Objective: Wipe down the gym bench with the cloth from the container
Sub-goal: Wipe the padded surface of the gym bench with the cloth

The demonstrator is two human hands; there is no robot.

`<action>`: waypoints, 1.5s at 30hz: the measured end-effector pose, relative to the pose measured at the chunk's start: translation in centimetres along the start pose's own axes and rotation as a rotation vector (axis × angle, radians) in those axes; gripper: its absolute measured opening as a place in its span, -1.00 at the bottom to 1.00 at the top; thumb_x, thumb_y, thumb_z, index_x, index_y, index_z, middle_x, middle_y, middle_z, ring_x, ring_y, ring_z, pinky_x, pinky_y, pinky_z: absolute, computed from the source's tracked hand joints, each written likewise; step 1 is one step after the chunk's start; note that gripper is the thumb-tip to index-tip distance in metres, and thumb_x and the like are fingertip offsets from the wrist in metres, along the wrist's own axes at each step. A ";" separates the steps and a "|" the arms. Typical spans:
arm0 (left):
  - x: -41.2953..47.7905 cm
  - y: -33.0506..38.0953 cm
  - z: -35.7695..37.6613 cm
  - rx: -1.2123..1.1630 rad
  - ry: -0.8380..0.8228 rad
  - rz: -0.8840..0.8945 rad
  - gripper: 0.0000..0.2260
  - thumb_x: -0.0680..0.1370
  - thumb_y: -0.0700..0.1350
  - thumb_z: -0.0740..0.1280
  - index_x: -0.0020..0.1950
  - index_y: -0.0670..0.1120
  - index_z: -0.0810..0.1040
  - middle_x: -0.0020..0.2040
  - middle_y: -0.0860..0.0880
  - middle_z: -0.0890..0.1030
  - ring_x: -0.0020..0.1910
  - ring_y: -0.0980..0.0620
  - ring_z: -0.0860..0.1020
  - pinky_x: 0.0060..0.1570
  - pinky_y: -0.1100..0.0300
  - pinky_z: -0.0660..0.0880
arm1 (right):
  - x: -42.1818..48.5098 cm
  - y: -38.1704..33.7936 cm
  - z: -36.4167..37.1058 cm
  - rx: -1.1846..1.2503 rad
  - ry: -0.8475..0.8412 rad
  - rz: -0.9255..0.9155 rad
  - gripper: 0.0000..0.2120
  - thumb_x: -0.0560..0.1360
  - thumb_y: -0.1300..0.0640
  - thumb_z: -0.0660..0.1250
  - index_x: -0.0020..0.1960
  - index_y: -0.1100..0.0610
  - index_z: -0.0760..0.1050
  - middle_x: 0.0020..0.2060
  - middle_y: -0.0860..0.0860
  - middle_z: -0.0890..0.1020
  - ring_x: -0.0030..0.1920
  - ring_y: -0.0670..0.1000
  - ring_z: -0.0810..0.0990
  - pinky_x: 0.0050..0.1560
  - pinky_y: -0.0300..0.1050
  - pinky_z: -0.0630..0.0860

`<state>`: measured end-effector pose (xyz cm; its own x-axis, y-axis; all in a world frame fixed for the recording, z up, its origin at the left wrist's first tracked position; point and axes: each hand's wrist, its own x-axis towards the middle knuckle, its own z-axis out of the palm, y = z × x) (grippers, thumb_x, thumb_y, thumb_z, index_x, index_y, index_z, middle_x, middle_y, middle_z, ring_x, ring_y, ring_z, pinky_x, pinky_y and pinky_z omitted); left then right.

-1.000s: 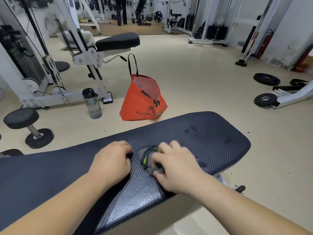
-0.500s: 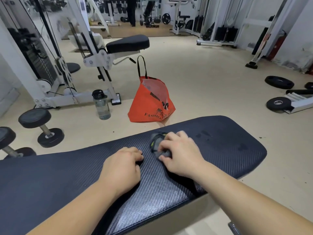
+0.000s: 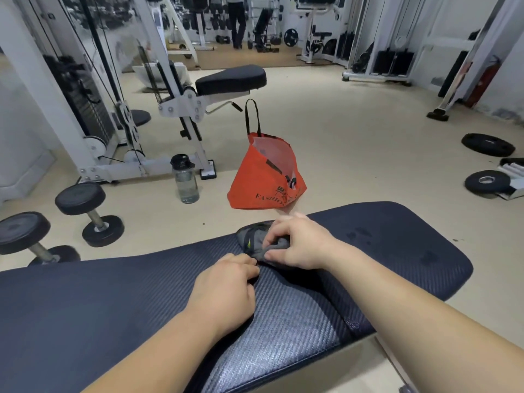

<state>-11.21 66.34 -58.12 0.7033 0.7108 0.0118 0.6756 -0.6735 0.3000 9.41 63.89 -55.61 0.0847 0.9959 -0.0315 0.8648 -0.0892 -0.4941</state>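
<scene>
Head view: the gray cloth [image 3: 251, 240] with a yellow-green mark lies bunched on the gym bench [image 3: 113, 302], at the pad's far edge, toward its right end. The right hand [image 3: 301, 245] grasps it, thumb and curled fingers pinching the folds.

The likely risk is that the bunched cloth, sitting so near the far edge, slides off the pad toward the orange bag [image 3: 263, 177] on the floor beyond the bench. A wadded cloth may also skip over the dark spots near the bench's right end.

The right forearm reaches across the pad from the near side, wrist slightly raised. The left hand [image 3: 226, 287] rests knuckles-up mid-pad, fingers curled, fingertips at the cloth's near edge. I cannot tell whether they pinch the fabric.
</scene>
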 end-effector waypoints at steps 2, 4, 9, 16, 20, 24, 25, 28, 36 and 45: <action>0.0 0.0 0.1 -0.004 0.007 0.010 -0.58 0.53 -0.11 0.20 0.34 0.11 0.61 0.40 0.27 0.51 0.37 0.13 0.42 0.30 0.13 0.49 | 0.2 0.7 -0.2 -0.184 0.140 0.124 -0.83 0.51 -0.19 0.40 0.06 -0.19 0.64 0.11 -0.20 0.59 0.23 0.01 0.43 0.22 0.01 0.42; -0.2 0.1 0.2 -0.013 0.017 0.016 -0.58 0.53 -0.12 0.20 0.35 0.10 0.60 0.41 0.26 0.51 0.37 0.14 0.42 0.30 0.13 0.49 | 0.2 1.2 0.1 -0.377 0.234 0.235 -0.78 0.57 -0.17 0.31 0.16 -0.15 0.60 0.19 -0.10 0.58 0.28 0.11 0.43 0.22 0.07 0.40; -0.2 -0.3 0.3 -0.042 0.030 0.010 -0.56 0.49 -0.09 0.16 0.29 0.10 0.64 0.33 0.25 0.56 0.33 0.12 0.47 0.28 0.12 0.50 | -0.7 -0.4 -0.3 -0.069 -0.059 0.018 -0.94 0.44 -0.08 0.48 -0.12 -0.19 0.60 0.02 -0.20 0.62 0.17 -0.06 0.41 0.21 0.00 0.49; 0.2 -0.2 0.2 -0.008 0.052 -0.028 -0.62 0.51 -0.08 0.22 0.24 0.13 0.67 0.29 0.28 0.58 0.33 0.14 0.49 0.23 0.12 0.54 | -7.5 -0.7 1.2 -0.494 0.251 0.132 -0.83 0.49 -0.05 0.35 0.03 -0.01 0.56 0.03 -0.02 0.58 0.09 0.17 0.49 -0.01 0.09 0.47; 2.1 0.8 -0.5 0.055 -0.004 -0.064 -0.69 0.40 -0.05 0.14 -0.08 0.04 0.67 -0.01 0.13 0.61 0.07 -0.03 0.60 -0.03 0.04 0.61 | -11.3 -1.9 1.9 -0.338 0.085 -0.123 -0.88 0.46 -0.06 0.35 -0.02 -0.08 0.52 -0.01 -0.09 0.53 0.08 0.10 0.42 -0.03 0.05 0.46; 3.9 2.8 -0.3 0.034 -0.005 0.004 -0.68 0.40 -0.05 0.14 -0.05 0.06 0.67 0.02 0.13 0.61 0.10 -0.01 0.57 0.04 0.01 0.59 | -13.7 0.4 -0.7 -0.435 0.113 0.131 -0.83 0.52 -0.03 0.30 0.11 -0.06 0.46 0.12 -0.07 0.49 0.19 0.12 0.41 0.00 0.03 0.35; 4.3 3.6 -0.1 0.020 0.001 0.030 -0.68 0.41 -0.05 0.14 -0.04 0.07 0.68 0.05 0.14 0.61 0.13 0.01 0.55 0.07 0.00 0.59 | -14.0 1.3 -1.2 -0.482 0.117 0.244 -0.78 0.54 -0.03 0.29 0.17 -0.04 0.44 0.18 -0.05 0.46 0.23 0.14 0.39 0.04 0.05 0.36; 5.4 6.4 1.0 -0.018 0.000 0.067 -0.69 0.44 -0.05 0.15 -0.01 0.05 0.67 0.12 0.16 0.59 0.17 0.03 0.52 0.09 -0.02 0.58 | -14.4 2.2 -1.8 -0.543 0.096 0.380 -0.69 0.53 0.00 0.30 0.26 0.01 0.41 0.24 0.01 0.42 0.27 0.18 0.37 0.10 0.11 0.38; 6.4 9.2 2.6 0.109 -0.033 0.108 -0.71 0.48 -0.06 0.18 0.06 0.05 0.66 0.07 0.14 0.59 0.16 0.04 0.51 0.02 0.05 0.57 | -14.4 5.0 -5.2 -0.352 0.053 0.499 -0.88 0.56 -0.05 0.27 0.08 -0.12 0.41 0.18 -0.06 0.43 0.28 0.11 0.35 0.08 0.02 0.38; 6.4 9.2 2.6 0.136 0.015 0.108 -0.70 0.44 -0.03 0.18 0.02 0.08 0.67 0.03 0.15 0.61 0.12 0.05 0.55 -0.05 0.08 0.59 | -13.7 3.3 -3.5 -0.271 0.014 0.230 -0.88 0.51 -0.10 0.33 0.02 -0.12 0.49 0.07 -0.13 0.45 0.23 0.06 0.37 0.13 -0.01 0.39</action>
<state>0.09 64.17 -57.79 0.7709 0.6349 0.0512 0.6205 -0.7667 0.1647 12.84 49.87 -53.75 0.2973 0.9493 -0.1025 0.9221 -0.3133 -0.2270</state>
